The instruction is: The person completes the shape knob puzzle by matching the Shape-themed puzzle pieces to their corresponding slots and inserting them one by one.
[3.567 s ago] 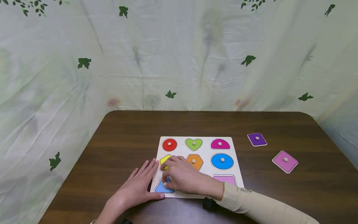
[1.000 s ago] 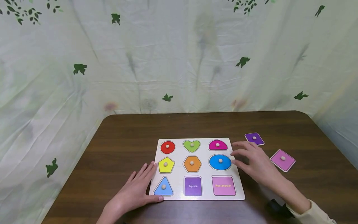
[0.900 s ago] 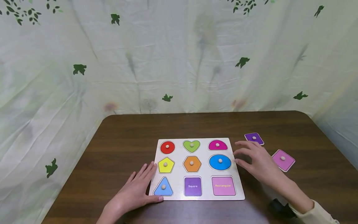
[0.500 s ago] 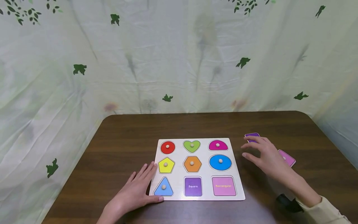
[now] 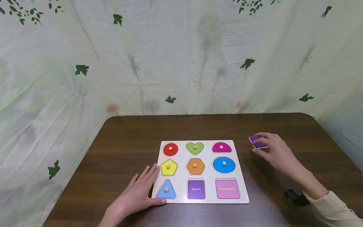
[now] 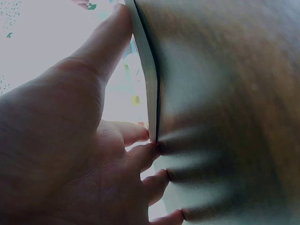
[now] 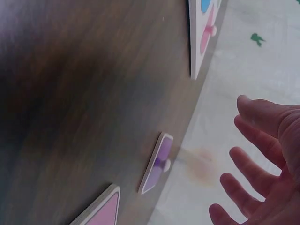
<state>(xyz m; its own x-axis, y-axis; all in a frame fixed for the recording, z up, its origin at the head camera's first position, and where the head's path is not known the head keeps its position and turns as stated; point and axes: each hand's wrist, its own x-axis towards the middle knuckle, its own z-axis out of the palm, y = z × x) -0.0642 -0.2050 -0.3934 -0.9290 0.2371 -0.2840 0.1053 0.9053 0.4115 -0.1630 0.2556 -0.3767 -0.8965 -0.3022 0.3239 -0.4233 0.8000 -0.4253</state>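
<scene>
A white shape puzzle board [image 5: 182, 173] lies on the table. My left hand [image 5: 136, 192] rests at its left side, fingers straight along the edge and thumb on the lower left corner. My right hand [image 5: 279, 156] hovers at the purple square piece [image 5: 259, 145], partly covering it in the head view. In the right wrist view, the loosely bent fingers are apart from that piece and hold nothing. The pink rectangle piece [image 7: 105, 211] lies near it, hidden behind the right hand in the head view. Two bottom-row recesses show the labels "Square" [image 5: 196, 189] and "Rectangular" [image 5: 227, 189].
Knobbed pieces sit in the board's other recesses, among them a red circle [image 5: 170, 149], a blue oval [image 5: 224, 165] and a blue triangle [image 5: 166, 189]. The brown table [image 5: 141, 132] ends at a pale curtain [image 5: 181, 56] with green leaf prints.
Earlier my right hand pinched the blue triangle's knob. It has since let go and moved right, past the board's right edge, to the purple square piece. My left hand has stayed put.
</scene>
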